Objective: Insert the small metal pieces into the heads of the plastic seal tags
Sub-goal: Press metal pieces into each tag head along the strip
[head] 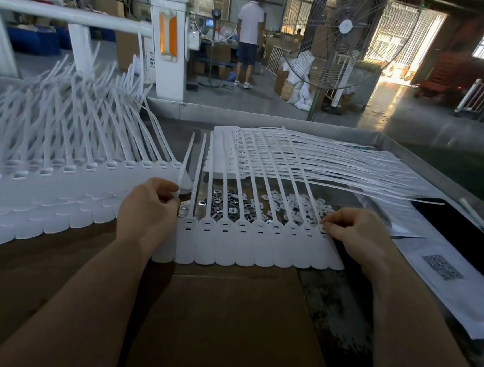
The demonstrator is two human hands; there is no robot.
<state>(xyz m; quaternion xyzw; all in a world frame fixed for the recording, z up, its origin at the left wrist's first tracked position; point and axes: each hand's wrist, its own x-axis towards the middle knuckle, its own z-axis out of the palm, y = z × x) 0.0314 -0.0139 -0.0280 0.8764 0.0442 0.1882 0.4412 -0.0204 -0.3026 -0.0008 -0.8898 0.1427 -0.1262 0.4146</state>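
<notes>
- Strip of seal tags [258,244] — centre frame, on cardboard; heads mostly look unfilled.
- Metal pieces [250,205] — loose heap just above the strip.
- Left hand [146,209] — pinches the leftmost strap.
- Right hand [354,232] — fingers curled at the rightmost head; piece not discernible.
- Finished-looking strips [43,176] — piled left.
- Further strips [296,159] — upper centre, apparently waiting.

Tag strip [258,250] near centre on cardboard [222,314]; metal pieces [233,203] just behind; tag pile [44,170] left; tag stack [311,160] far right; fan [344,30] beyond.
</notes>
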